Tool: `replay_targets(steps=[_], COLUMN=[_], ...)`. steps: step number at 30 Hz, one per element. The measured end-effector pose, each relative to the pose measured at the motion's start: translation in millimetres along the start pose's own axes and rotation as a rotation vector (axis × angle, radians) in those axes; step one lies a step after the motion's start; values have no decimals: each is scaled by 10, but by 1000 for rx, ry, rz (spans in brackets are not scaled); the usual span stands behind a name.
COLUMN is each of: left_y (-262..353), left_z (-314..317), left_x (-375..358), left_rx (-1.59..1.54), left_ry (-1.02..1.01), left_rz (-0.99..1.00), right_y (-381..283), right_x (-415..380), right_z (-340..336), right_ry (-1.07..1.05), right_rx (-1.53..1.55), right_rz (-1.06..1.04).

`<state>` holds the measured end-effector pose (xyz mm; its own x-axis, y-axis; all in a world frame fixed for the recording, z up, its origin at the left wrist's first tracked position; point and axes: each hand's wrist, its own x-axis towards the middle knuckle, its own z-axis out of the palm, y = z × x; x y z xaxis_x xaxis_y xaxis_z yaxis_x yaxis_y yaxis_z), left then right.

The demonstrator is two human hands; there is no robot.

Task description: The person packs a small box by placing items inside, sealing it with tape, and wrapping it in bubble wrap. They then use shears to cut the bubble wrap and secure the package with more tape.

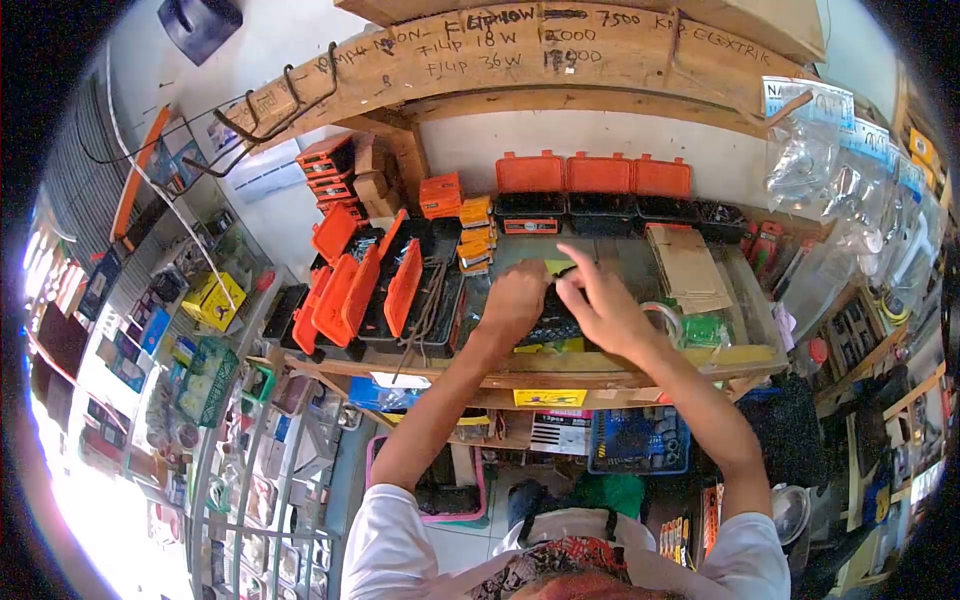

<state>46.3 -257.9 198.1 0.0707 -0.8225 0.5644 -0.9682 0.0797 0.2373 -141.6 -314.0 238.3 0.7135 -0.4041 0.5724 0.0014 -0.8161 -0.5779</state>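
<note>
My left hand (517,298) is closed, its fingers curled in over the glass-topped counter, and what it grips is hidden. Close beside it, my right hand (603,312) has the index finger stretched up and apart from the thumb; its other fingers are partly hidden. Between and below both hands lies a dark, shiny item (552,326) whose kind I cannot make out. A small yellow-green piece (557,267) shows just behind the fingertips.
Black cases with orange lids (345,290) stand open on the left. More open orange-lidded cases (565,176) line the back. Small orange boxes (476,235) are stacked between. Brown cardboard sheets (688,268) and a tape roll (662,322) lie right. A wooden beam (560,50) hangs above.
</note>
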Motion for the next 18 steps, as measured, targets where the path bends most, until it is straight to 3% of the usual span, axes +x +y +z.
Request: replay_targets(steps=[3,4,7,16,18], left_y=[29,31,10,21,102], left_z=[-20,-32,-40,-122,-235], left_x=[-12,-11,-47,-69,-137], left_rx=[6,18,-97,-62,-161], left_ry=[11,22,4,41,-19], left_rz=[35,45,31,198,120], right_y=[-16,-86,-24,120,119], right_x=[-107,-124,-156,-216,-204], right_z=[44,-18,-11,17,-4], right_ry=[53,-51,-38,-56,-61], right_rx=[-117,-28,-77,-148,-148], right_rz=[-35,117,34,-79,-67])
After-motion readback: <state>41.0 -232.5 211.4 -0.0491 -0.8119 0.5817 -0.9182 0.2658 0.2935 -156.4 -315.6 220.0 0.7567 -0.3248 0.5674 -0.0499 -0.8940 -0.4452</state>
